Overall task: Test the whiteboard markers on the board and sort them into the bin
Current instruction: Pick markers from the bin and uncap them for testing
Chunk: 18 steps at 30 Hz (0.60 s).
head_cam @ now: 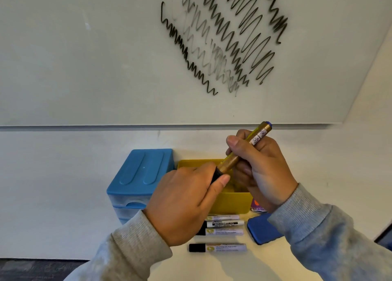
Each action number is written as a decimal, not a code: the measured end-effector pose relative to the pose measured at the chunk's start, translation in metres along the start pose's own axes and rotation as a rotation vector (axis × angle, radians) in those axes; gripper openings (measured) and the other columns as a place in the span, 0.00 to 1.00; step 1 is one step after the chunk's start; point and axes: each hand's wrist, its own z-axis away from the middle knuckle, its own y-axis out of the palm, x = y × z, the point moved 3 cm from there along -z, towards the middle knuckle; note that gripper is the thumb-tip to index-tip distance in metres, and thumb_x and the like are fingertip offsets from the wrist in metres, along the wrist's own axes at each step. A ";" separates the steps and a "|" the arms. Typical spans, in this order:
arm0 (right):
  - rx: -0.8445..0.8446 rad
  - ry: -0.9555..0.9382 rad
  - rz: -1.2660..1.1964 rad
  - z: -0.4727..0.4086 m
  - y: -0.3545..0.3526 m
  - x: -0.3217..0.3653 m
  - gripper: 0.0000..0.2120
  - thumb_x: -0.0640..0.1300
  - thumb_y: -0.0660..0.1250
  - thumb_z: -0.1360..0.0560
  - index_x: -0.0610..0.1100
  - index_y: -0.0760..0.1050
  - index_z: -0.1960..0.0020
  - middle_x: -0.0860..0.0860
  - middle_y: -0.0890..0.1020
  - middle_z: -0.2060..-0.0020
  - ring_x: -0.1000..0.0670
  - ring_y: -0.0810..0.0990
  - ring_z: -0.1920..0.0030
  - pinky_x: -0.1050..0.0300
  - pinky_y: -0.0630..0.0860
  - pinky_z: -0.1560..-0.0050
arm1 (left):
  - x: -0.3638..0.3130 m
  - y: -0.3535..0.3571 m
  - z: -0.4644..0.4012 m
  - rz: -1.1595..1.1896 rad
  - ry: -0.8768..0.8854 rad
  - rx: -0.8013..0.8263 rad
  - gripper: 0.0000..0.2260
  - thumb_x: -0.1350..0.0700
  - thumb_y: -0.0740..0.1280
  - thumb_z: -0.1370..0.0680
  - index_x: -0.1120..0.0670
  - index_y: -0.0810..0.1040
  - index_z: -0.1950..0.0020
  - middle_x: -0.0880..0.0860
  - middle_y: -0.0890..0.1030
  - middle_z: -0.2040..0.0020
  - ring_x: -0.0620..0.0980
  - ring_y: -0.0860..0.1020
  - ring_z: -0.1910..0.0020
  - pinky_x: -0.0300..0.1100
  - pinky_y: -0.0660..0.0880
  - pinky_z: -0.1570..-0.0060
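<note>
Now marker (241,151) between both hands (184,200).

1. The whiteboard (106,58) looks smooth and glossy.
2. The gold marker (244,149) has a shiny metallic-looking barrel with a paper label.
3. At its 7 o'clock, the yellow bin (231,204) is smooth plastic.
4. The blue drawer unit (142,170) is plastic, its top matt.
5. The sleeves (314,223) are ribbed grey knit cloth.
</note>
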 end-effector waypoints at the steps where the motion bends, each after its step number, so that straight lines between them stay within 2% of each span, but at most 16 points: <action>1: -0.017 -0.002 -0.029 -0.001 0.001 0.001 0.13 0.45 0.68 0.25 0.39 0.70 0.64 0.49 0.61 0.79 0.53 0.56 0.80 0.65 0.55 0.77 | -0.001 -0.001 -0.003 0.030 -0.003 -0.007 0.18 0.36 0.46 0.19 0.44 0.67 0.59 0.46 0.70 0.71 0.46 0.72 0.71 0.39 0.67 0.71; 6: -0.054 -0.001 -0.068 -0.007 0.010 0.002 0.15 0.39 0.66 0.21 0.42 0.70 0.66 0.47 0.62 0.76 0.55 0.57 0.80 0.66 0.55 0.78 | 0.002 -0.009 0.000 0.131 -0.033 -0.005 0.20 0.36 0.48 0.19 0.46 0.70 0.59 0.46 0.70 0.71 0.47 0.72 0.70 0.41 0.68 0.71; 9: -0.016 -0.019 -0.077 -0.007 0.017 0.010 0.14 0.40 0.67 0.24 0.41 0.69 0.66 0.45 0.63 0.74 0.55 0.57 0.80 0.66 0.55 0.78 | 0.001 -0.015 0.002 0.195 -0.030 -0.010 0.19 0.36 0.49 0.19 0.46 0.70 0.60 0.46 0.70 0.71 0.47 0.71 0.71 0.40 0.66 0.71; 15: 0.002 -0.039 -0.128 -0.011 0.021 0.023 0.15 0.42 0.70 0.25 0.38 0.69 0.65 0.50 0.59 0.80 0.54 0.54 0.82 0.67 0.55 0.78 | -0.005 -0.025 -0.003 0.455 -0.060 0.015 0.18 0.37 0.54 0.20 0.46 0.71 0.63 0.46 0.69 0.72 0.45 0.68 0.73 0.42 0.67 0.71; 18: -0.023 -0.033 -0.131 -0.011 0.026 0.023 0.14 0.43 0.69 0.26 0.35 0.69 0.63 0.52 0.60 0.81 0.54 0.54 0.82 0.67 0.54 0.78 | -0.003 -0.024 -0.002 0.648 -0.129 0.076 0.17 0.41 0.58 0.19 0.47 0.70 0.65 0.45 0.66 0.73 0.43 0.64 0.73 0.37 0.64 0.71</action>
